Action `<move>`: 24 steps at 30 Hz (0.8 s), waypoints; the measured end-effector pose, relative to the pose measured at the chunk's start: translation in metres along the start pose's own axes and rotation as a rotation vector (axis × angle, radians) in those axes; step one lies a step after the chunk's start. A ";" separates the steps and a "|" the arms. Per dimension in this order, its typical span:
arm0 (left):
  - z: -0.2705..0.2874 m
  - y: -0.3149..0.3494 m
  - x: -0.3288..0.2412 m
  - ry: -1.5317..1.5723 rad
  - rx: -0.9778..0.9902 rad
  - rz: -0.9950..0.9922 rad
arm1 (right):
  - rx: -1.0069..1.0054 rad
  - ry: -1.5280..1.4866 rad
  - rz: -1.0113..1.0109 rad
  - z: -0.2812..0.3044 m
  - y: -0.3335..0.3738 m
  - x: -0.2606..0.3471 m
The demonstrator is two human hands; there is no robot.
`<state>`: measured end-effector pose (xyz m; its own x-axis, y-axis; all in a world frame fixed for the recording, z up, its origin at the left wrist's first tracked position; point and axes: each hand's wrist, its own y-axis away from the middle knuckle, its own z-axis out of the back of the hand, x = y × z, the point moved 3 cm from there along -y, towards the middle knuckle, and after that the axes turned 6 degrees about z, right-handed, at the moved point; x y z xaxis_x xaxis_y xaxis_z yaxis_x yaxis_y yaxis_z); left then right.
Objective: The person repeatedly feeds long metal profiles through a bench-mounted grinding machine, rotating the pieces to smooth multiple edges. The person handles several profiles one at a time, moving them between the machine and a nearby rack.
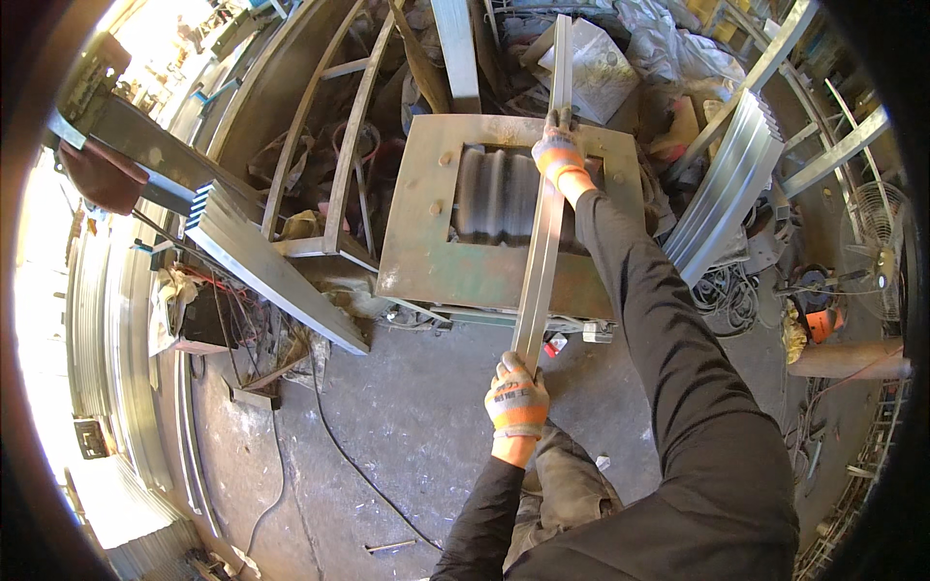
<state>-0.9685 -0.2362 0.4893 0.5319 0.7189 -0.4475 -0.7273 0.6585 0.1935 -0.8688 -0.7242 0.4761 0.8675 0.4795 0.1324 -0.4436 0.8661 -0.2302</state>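
Observation:
A long, straight metal bar [543, 254] with a ridged profile runs from the near side out past the far edge of a machine table. My left hand [516, 402], in an orange and grey work glove, is closed round its near end, in front of the machine. Farther along, my right hand [559, 155], gloved alike, grips the bar from above over the machine's opening. The worn, greenish metal machine table [417, 213] has a square cut-out showing a grey, ribbed roller [497, 194]. The bar crosses the right part of this cut-out; whether it touches the roller, I cannot tell.
A stack of metal bars [276, 266] leans at the left, another stack [728, 184] at the right. A metal frame [339, 165] stands behind on the left. A cable [334, 445] crosses the floor. At the far right are a fan [882, 257] and an orange power tool [821, 321].

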 end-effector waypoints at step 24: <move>0.067 0.494 0.292 -0.065 0.107 0.080 | 0.144 0.037 0.103 0.136 0.550 0.137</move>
<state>-1.1433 0.3142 0.5128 0.5034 0.7807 -0.3703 -0.7199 0.6160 0.3198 -1.0243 -0.1633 0.4986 0.8226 0.5631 0.0788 -0.5555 0.8255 -0.1002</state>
